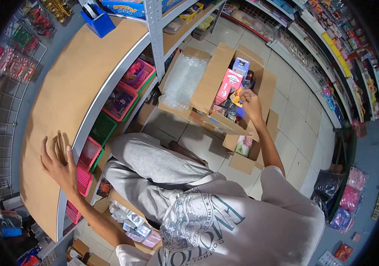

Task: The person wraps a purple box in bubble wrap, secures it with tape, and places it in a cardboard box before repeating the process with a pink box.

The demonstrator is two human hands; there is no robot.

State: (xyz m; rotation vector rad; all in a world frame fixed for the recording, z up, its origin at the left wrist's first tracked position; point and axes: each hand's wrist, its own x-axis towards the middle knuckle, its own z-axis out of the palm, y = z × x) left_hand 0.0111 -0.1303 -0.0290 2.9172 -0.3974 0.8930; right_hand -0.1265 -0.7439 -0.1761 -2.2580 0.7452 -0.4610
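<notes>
My left hand (61, 166) is held over the bare wooden shelf board (87, 57), its fingers spread with nothing in them. On the other side, my right hand (250, 104) reaches into an open cardboard box (214, 73), fingers closed in a pinch at a small yellow-orange packet (236, 96). Beside that packet in the box are a pink-red carton (229, 86), a blue-violet carton (241, 66) and several dark packs (230, 107). The fingertips partly cover the packet's edge, and its print is too small to read.
Bubble wrap (185, 80) lies in an open carton beside the box. A smaller box (244, 146) stands below it. Colored baskets (102, 128) fill the lower shelf. A blue tape dispenser (97, 21) sits on the board. Packs (136, 226) lie near my legs; stocked racks (322, 53) line the right.
</notes>
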